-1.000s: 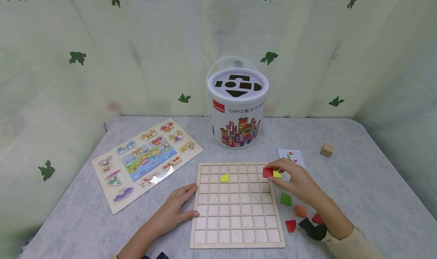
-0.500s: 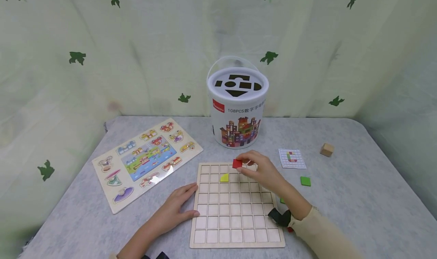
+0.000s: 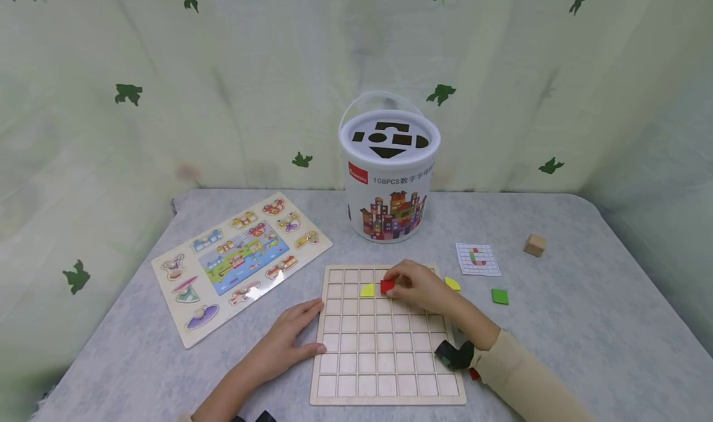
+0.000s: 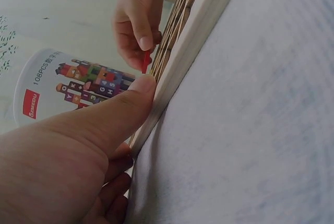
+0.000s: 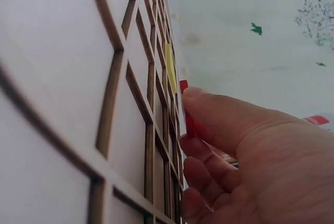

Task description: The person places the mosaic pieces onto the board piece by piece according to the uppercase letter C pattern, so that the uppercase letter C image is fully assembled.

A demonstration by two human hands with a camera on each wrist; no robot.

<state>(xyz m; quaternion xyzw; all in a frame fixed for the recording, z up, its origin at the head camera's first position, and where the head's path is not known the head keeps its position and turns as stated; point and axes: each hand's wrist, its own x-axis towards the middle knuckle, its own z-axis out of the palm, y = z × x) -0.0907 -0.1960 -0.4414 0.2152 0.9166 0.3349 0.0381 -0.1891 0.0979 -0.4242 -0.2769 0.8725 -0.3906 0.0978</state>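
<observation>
A square wooden grid board (image 3: 356, 324) lies on the table. One yellow quarter-circle tile (image 3: 367, 290) sits in a cell of its second row. My right hand (image 3: 416, 288) pinches a red square tile (image 3: 387, 286) between thumb and fingers, close over the cell just right of that yellow tile. In the right wrist view the red tile (image 5: 183, 86) stands at the board's surface, tilted from it. My left hand (image 3: 289, 335) rests at the board's left edge, with the thumb (image 4: 141, 85) on the rim in the left wrist view and the fingers relaxed.
Right of the board lie a yellow tile (image 3: 452, 284), a green square tile (image 3: 500, 296) and a red tile (image 3: 474, 374) partly under the right sleeve. Behind are a pattern card (image 3: 478, 267), a wooden cube (image 3: 535, 245), a white bucket (image 3: 388, 180) and a knob puzzle (image 3: 192, 298).
My right hand has carried the red tile left from the board's right edge, then lowered it beside the yellow tile. My left hand has stayed at the board's edge.
</observation>
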